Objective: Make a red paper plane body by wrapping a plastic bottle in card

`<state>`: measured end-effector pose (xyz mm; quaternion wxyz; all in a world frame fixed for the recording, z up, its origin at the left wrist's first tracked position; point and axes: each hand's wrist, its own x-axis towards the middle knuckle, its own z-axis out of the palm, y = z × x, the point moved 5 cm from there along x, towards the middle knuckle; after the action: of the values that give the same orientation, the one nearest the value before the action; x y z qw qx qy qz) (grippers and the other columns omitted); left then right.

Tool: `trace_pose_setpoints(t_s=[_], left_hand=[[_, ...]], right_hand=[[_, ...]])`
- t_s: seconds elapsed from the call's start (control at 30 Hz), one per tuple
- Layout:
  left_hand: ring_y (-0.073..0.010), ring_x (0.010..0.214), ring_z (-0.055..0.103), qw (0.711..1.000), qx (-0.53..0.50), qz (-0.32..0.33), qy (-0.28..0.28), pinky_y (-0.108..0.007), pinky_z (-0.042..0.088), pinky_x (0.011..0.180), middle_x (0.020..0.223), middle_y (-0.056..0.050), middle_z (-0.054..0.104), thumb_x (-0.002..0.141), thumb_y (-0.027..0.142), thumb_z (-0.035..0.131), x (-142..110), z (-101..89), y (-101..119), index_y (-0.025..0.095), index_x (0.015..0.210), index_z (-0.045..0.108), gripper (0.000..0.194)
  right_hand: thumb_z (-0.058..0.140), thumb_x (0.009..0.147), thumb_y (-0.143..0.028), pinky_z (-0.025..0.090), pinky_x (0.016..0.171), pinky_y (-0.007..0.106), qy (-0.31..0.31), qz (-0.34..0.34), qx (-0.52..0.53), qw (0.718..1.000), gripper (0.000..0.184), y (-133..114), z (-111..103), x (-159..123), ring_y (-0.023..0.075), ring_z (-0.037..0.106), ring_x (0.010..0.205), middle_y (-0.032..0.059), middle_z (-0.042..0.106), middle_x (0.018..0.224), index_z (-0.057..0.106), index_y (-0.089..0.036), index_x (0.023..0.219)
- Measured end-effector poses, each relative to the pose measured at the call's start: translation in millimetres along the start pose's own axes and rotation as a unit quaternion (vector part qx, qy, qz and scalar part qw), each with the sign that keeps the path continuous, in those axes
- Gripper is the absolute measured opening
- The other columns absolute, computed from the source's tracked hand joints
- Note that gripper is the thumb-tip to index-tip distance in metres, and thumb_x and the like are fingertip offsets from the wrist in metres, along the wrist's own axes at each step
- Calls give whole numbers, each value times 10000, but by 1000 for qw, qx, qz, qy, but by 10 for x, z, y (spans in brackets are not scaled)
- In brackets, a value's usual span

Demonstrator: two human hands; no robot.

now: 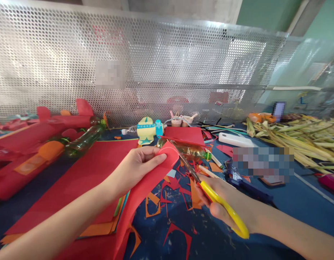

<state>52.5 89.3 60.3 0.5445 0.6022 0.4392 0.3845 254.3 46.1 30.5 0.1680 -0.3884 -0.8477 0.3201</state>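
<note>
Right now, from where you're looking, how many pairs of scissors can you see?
1: the yellow-handled scissors, held in the person's right hand. Others may be hidden from view.

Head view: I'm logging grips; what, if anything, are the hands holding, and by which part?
The left hand pinches the red paper near its far end; the right hand holds the scissors by their yellow handle.

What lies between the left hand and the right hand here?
Between the left hand and right hand, the head view shows the end of the red paper and the scissors' blades, with paper scraps on the blue surface below.
</note>
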Motion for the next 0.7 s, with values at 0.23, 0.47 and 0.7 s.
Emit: trace_pose_setpoints(t_s=[0.23,0.47,0.7], left_hand=[[-96,537,656,1000,1,5,7,-144,482,494,686,16,752,753,421,721,-14,11,44,219,787,718,205],[-98,552,658,1000,12,-2,11,-149,487,505,694,23,754,760,422,709,-8,1,26,225,789,716,199],[-114,582,681,1000,-3,-21,3,-170,518,533,726,20,764,755,384,720,-5,-3,34,225,798,720,164]], right_hand=[[324,826,-788,284,463,273,-2,1,12,1000,587,52,43,15,96,383,518,-33,413,634,389,-210,752],[224,817,-816,286,472,277,-3,3,11,1000,624,74,57,26,87,401,520,-25,430,652,357,-212,732],[455,893,-592,291,467,259,-30,48,-13,998,417,103,36,23,76,411,520,-35,462,636,417,-194,778]])
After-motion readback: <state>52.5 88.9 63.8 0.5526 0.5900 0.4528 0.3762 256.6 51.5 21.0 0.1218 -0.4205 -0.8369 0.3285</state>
